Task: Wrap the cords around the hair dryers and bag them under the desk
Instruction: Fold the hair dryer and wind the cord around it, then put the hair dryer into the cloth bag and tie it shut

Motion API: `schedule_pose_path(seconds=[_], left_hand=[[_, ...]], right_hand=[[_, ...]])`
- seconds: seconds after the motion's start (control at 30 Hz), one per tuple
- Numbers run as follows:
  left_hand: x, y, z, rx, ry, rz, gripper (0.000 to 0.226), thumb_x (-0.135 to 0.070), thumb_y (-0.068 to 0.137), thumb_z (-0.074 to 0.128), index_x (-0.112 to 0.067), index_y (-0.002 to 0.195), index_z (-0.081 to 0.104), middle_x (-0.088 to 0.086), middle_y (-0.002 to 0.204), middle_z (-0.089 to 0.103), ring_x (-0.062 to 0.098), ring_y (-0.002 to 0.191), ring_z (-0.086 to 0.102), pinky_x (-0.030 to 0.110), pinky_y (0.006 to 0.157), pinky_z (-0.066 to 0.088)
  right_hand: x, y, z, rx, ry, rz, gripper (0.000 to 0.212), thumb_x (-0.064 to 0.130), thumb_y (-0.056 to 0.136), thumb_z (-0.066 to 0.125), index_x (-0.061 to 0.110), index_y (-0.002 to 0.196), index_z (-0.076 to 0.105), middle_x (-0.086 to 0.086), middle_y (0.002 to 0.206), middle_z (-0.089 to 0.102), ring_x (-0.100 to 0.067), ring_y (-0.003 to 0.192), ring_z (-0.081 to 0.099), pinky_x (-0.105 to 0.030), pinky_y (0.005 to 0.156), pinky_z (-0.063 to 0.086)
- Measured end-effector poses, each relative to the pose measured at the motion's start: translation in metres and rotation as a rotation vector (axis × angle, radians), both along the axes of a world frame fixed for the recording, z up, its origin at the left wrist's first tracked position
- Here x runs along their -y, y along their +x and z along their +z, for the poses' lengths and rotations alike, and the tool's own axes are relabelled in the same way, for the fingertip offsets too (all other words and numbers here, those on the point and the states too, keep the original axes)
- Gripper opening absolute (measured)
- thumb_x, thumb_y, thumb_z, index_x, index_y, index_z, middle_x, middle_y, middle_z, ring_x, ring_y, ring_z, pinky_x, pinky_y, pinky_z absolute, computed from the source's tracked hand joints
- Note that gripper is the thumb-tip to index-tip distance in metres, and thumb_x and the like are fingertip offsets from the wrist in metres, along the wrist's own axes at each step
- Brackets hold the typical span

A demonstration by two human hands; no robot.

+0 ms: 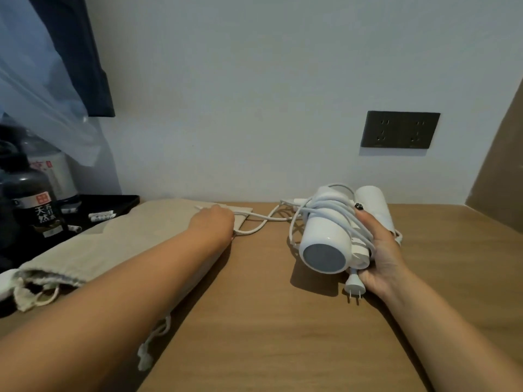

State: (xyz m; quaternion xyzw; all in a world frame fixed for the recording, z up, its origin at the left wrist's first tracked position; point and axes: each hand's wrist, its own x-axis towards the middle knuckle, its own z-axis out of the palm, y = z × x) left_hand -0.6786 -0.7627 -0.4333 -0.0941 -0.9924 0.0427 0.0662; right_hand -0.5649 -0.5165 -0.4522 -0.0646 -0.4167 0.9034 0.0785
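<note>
My right hand (379, 250) grips a white hair dryer (325, 244) with its cord wound round the body; the plug (353, 287) sticks out below my palm. A second white hair dryer (373, 205) lies just behind it on the wooden desk (283, 321). Its loose white cord (263, 222) runs left across the desk to my left hand (213, 222), which rests on the far end of a beige drawstring bag (113, 244) and seems to hold the cord; its fingers are hidden.
A black tray (113, 203) with dark bottles (31, 205) and sachets stands at the left. A dark wall socket (400, 130) sits above the desk. A wooden side panel (501, 176) closes the right. The bag's drawstring (152, 343) trails near the front.
</note>
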Motion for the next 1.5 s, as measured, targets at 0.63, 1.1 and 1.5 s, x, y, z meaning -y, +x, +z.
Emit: schedule_pose_path(seconds=[0.63, 1.1, 1.5], left_hand=[[-0.061, 0.041, -0.019, 0.059, 0.808, -0.34, 0.044, -0.032, 0.099, 0.049, -0.021, 0.142, 0.047, -0.001, 0.121, 0.065, 0.02, 0.103, 0.063, 0.04, 0.095, 0.05], [0.146, 0.1, 0.001, 0.129, 0.365, -0.301, 0.054, -0.056, 0.078, 0.068, -0.041, 0.127, 0.054, -0.024, 0.126, 0.051, -0.004, 0.111, 0.051, 0.019, 0.095, 0.045], [0.17, 0.071, 0.016, 0.017, 0.575, -0.241, 0.022, -0.047, 0.082, 0.07, -0.026, 0.084, 0.073, -0.007, 0.076, 0.071, 0.01, 0.074, 0.064, 0.033, 0.065, 0.049]], right_hand=[[-0.017, 0.012, 0.01, -0.109, 0.135, 0.025, 0.039, 0.029, 0.07, 0.073, 0.014, 0.104, 0.064, -0.009, 0.083, 0.071, -0.026, 0.071, 0.07, -0.042, 0.065, 0.058], [0.074, 0.026, -0.002, 0.031, 0.158, 0.334, 0.077, 0.035, 0.054, 0.092, 0.003, 0.119, 0.066, -0.025, 0.111, 0.066, -0.038, 0.094, 0.066, -0.052, 0.089, 0.05], [0.083, 0.03, -0.007, 0.019, 0.066, 0.424, 0.079, 0.033, 0.046, 0.096, 0.005, 0.114, 0.069, -0.022, 0.108, 0.067, -0.036, 0.092, 0.068, -0.048, 0.082, 0.054]])
